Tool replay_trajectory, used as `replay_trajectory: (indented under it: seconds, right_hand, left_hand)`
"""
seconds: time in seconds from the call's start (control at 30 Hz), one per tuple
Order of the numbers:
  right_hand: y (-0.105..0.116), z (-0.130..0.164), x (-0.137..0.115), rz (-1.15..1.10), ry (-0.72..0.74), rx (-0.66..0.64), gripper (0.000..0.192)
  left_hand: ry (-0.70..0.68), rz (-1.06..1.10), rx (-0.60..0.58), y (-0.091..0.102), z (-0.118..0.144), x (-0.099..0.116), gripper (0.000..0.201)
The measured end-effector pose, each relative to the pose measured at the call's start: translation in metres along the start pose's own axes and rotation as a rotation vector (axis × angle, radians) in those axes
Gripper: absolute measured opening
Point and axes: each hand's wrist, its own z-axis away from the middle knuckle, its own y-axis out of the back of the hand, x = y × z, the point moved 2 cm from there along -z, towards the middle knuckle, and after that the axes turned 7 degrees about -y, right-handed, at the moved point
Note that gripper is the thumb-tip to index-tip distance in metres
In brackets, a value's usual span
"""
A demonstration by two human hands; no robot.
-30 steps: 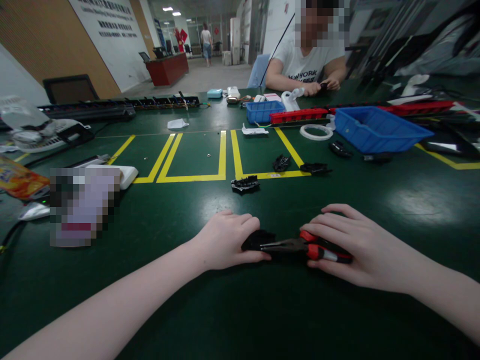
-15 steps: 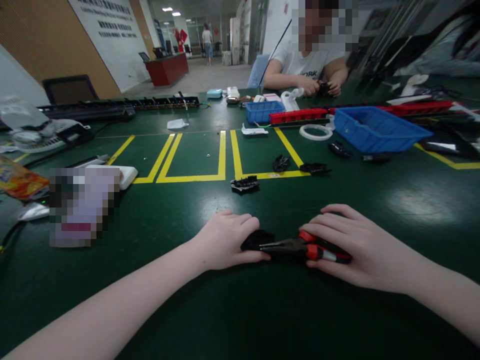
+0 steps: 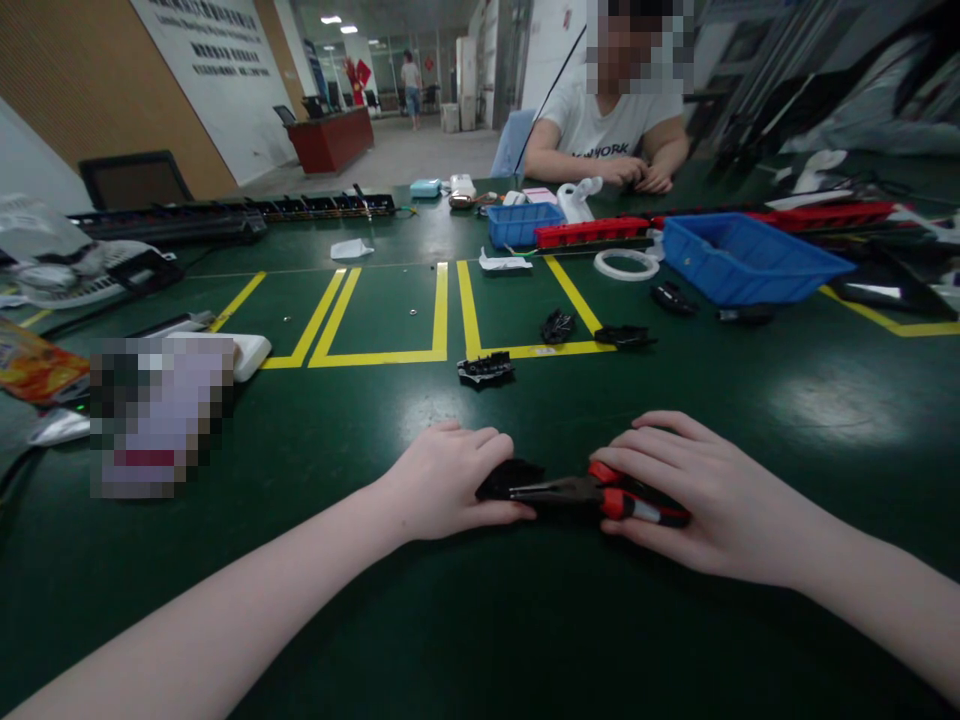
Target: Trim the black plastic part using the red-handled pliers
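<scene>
Near the hands the green table (image 3: 420,640) is bare; farther, small black parts (image 3: 486,369) and a blue bin (image 3: 750,262) block the way.

A factory assembly hall: green workbench (image 3: 750,400) with yellow tape bays (image 3: 390,320), blue parts bins (image 3: 742,262).

L hand (image 3: 450,480) is pressing a small black part (image 3: 514,477) onto the green table (image 3: 450,620). R hand (image 3: 701,500) is gripping red-handled pliers (image 3: 600,495) w/ tips touching that part. More black parts (image 3: 487,368) are lying near yellow tape lines (image 3: 442,320). Blue bin (image 3: 742,260) is sitting far right; co-worker (image 3: 611,130) is sitting opposite.
</scene>
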Motion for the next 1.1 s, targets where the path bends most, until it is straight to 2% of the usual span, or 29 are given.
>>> replay_trajectory:
  seconds: [0.47,1.1]
  right_hand:
    - [0.001,0.0004,0.0047,-0.026,-0.018,-0.052,0.033]
    - [0.0037,-0.0007,0.0022,-0.037,-0.015,-0.04,0.031]
  left_hand:
    - [0.002,0.002,-0.015,0.0009,0.0005,0.0006,0.041]
    - [0.007,0.005,-0.023,0.0008,0.0006,0.0006,0.041]
